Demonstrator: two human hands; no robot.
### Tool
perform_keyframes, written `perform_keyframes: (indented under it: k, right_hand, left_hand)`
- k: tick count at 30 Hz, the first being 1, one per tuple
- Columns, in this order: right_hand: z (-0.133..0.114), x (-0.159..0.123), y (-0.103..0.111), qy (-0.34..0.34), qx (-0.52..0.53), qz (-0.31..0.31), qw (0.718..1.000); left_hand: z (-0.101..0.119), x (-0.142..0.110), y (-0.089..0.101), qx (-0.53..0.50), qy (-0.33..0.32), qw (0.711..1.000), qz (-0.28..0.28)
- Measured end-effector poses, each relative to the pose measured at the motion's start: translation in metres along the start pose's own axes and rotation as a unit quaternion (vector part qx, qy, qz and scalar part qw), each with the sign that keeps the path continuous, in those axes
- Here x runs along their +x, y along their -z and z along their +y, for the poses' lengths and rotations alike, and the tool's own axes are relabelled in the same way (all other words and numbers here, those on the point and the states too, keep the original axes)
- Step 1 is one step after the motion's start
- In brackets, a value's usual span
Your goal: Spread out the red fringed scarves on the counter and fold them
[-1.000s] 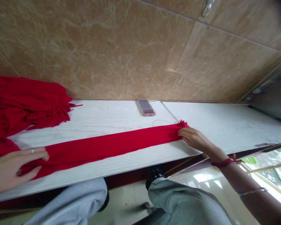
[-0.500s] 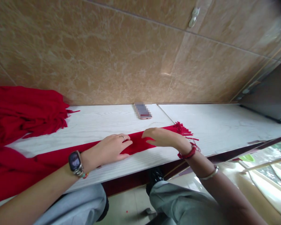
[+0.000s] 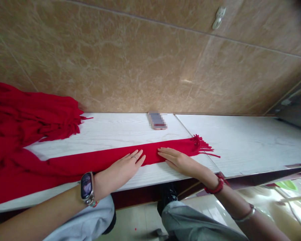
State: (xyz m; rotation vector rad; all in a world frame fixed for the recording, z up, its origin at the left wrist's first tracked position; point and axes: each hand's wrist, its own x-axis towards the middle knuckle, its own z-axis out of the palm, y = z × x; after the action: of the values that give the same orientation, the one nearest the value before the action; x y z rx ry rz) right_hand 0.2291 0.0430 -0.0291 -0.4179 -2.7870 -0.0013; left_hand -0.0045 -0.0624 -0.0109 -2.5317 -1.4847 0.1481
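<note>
Long, narrow red cloth scarf (image 3: 152,154) lies left-to-right lengthwise on the white wood-grain counter (image 3: 115,134), beneath both hands, fingers extended and flat, gripping nothing; right hand (image 3: 182,163) is nearer its fringe (image 3: 204,145) than left hand (image 3: 121,172).

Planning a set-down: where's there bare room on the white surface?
Widest: white wood-grain surface right of the fringe of the red scarf. Also the strip bordered by scarf, heaped red fabric, phone and tiled wall. Crowded: left end, under the heap; mid-front, left hand and right hand on the scarf.
</note>
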Motion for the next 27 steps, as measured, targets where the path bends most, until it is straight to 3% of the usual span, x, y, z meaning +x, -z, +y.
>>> perform_keyframes:
  k: [5,11,14,19,27]
  right_hand:
    - [0.005,-0.012,-0.009,-0.007,-0.015,0.026,1.0]
    - [0.006,-0.01,-0.001,0.004,-0.057,0.074,0.996]
    - [0.006,-0.012,0.002,0.02,-0.072,0.097,0.992]
    - [0.009,-0.017,0.003,0.056,-0.051,0.059,0.995]
    - [0.01,-0.016,0.002,0.042,-0.065,0.024,0.997]
  left_hand:
    - [-0.004,-0.001,0.002,-0.003,-0.021,1.0,-0.015]
    - [-0.008,-0.004,0.005,-0.028,-0.029,0.998,0.044]
    - [-0.005,-0.006,0.007,-0.041,-0.026,0.999,0.025]
    - [0.0,-0.003,0.002,-0.057,-0.017,0.997,-0.045]
    - [0.0,-0.001,0.004,-0.036,-0.025,0.997,-0.063]
